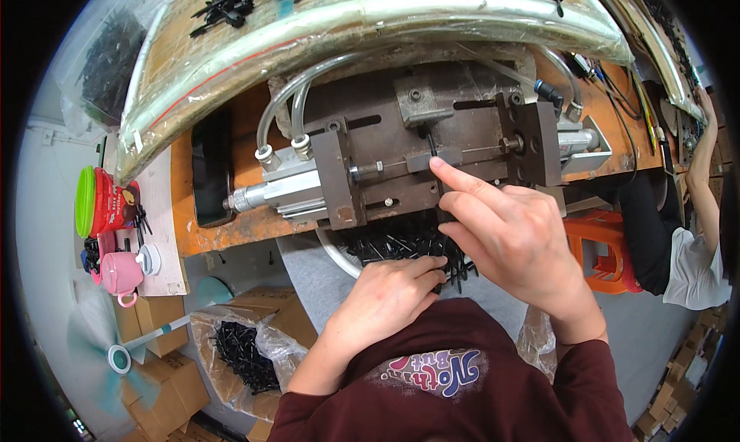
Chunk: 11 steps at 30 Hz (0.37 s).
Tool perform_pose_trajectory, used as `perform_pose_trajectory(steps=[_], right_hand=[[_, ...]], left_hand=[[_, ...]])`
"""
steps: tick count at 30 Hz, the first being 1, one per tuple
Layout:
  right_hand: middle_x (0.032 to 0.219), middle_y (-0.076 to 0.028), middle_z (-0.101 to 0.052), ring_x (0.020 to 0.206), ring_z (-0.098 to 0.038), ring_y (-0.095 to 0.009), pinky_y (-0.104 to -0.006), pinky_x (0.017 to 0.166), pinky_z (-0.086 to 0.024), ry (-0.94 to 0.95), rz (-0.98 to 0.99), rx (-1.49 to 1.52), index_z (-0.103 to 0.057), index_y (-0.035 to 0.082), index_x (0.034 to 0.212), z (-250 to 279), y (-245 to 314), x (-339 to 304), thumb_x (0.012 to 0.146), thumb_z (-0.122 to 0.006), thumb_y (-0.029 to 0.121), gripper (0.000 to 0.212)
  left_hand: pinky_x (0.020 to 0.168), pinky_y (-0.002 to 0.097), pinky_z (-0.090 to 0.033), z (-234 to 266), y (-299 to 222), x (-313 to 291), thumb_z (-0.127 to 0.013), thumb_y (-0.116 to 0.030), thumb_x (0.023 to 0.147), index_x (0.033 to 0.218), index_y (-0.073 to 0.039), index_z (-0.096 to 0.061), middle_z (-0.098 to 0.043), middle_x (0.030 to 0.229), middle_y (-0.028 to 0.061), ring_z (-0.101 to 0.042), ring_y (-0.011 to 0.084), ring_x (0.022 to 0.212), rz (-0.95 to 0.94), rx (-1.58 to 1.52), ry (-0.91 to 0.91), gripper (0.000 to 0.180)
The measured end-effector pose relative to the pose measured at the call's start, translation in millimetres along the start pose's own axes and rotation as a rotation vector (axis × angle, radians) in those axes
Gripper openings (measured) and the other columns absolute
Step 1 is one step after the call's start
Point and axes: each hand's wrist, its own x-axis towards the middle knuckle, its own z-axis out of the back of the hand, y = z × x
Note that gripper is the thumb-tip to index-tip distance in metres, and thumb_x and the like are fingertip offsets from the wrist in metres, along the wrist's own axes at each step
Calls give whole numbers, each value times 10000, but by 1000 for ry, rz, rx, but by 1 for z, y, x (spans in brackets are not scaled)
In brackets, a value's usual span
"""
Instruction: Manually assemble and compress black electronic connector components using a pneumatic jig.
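Note:
My right hand (509, 230) reaches over a metal clamping fixture (474, 126). Its index fingertip presses on a slim black plastic part (432, 144) at the small centre block (420, 161). The other fingers are curled around the part's lower end, which they partly cover. Below the fixture, my left hand (393, 292) rests at the near edge of a heap of thin black plastic parts (385, 245). Its fingers are bent and closed; whatever they pinch is hidden. An air cylinder (297, 191) faces the block from the left, another (576, 141) from the right.
Clear air hoses (285, 91) arch behind the fixture, under a plastic-wrapped shelf edge (370, 18). A phone (212, 172) lies on the bench at left. A pink mug (122, 272), a spinning fan (118, 359) and a bagged box of black parts (243, 357) are lower left. Another person's arm (700, 172) shows at right.

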Motion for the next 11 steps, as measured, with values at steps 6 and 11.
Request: perform_pose_trajectory(steps=[6, 11], right_hand=[[985, -27, -719, 701, -598, -89, -200, 586, -444, -438, -41, -108, -708, 35, 1038, 65, -57, 39, 854, -722, 85, 190], [1236, -170, -618, 1179, -567, -259, -390, 929, -460, -365, -319, -367, -584, 123, 1338, 108, -145, 87, 824, -674, 617, 718]], left_hand=[[739, 362, -571, -2, 5, -6, -741, -153, 772, 936, -66, -691, -677, 1176, 62, -695, 254, 898, 14, 5, -53, 192], [745, 342, -580, -13, 8, -10, -761, -226, 807, 1086, -128, -683, -601, 1333, 41, -699, 240, 945, -27, 39, -70, 306]])
